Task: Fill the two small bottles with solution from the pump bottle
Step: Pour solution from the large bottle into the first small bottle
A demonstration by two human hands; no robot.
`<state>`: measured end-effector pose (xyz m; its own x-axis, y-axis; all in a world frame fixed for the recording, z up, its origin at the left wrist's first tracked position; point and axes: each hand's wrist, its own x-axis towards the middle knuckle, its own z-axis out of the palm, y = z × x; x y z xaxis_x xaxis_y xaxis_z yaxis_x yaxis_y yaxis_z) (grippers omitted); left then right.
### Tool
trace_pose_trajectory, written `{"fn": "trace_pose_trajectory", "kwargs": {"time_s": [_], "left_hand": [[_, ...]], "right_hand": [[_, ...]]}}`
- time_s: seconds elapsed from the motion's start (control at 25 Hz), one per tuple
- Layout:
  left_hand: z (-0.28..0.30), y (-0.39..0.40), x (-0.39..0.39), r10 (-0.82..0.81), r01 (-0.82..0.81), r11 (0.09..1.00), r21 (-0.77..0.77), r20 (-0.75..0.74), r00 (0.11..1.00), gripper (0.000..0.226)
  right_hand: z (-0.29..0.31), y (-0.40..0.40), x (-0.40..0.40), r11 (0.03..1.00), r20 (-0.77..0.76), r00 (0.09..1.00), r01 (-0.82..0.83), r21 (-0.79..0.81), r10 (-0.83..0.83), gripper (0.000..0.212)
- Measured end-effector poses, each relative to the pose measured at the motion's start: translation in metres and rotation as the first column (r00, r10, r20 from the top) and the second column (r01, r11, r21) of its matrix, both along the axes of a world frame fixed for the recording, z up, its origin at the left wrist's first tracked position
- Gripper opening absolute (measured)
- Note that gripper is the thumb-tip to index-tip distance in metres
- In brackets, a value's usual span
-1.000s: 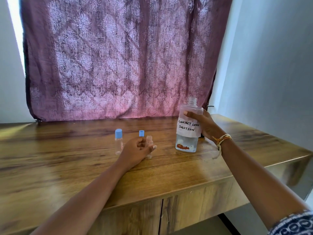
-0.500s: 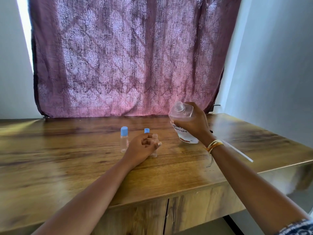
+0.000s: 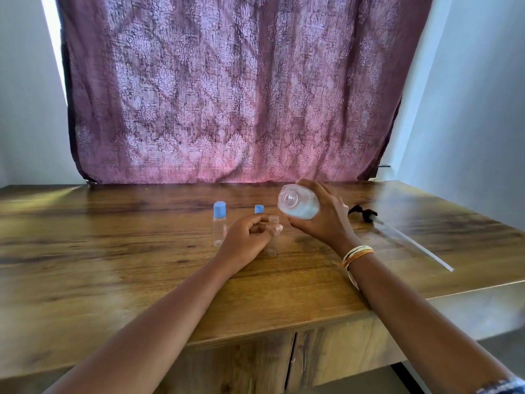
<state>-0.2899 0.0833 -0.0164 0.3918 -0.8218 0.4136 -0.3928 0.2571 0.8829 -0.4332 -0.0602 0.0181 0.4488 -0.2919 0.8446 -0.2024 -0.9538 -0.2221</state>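
Note:
My right hand [image 3: 326,220] grips the large clear pump bottle [image 3: 298,202], tipped on its side above the table, its open neck aimed left toward the small open bottle [image 3: 272,237]. That small clear bottle stands upright on the wooden table [image 3: 113,265], and my left hand [image 3: 247,240] holds it with curled fingers. Its blue cap [image 3: 258,209] sits on the table just behind. A second small clear bottle [image 3: 219,224] with a blue cap stands upright to the left, untouched.
The black pump head [image 3: 366,214] with its long clear tube [image 3: 412,243] lies on the table to the right of my hands. A purple patterned curtain [image 3: 227,95] hangs behind the table. A wall stands at the right.
My right hand has lifted the large bottle off the table, tipped it over and brought it left and lower, close to the small open bottle. My left hand has stayed on that bottle.

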Motion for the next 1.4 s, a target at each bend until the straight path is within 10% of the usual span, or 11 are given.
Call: {"fn": "trace_pose_trajectory", "kwargs": {"time_s": [1.4], "left_hand": [[0.0018,0.0015,-0.0009,0.021,-0.021,1.000,0.004,-0.048,0.999,0.017]], "right_hand": [[-0.0009,-0.0043,-0.0030,0.905,-0.015,0.981,0.174,-0.387,-0.195,0.054]]}}
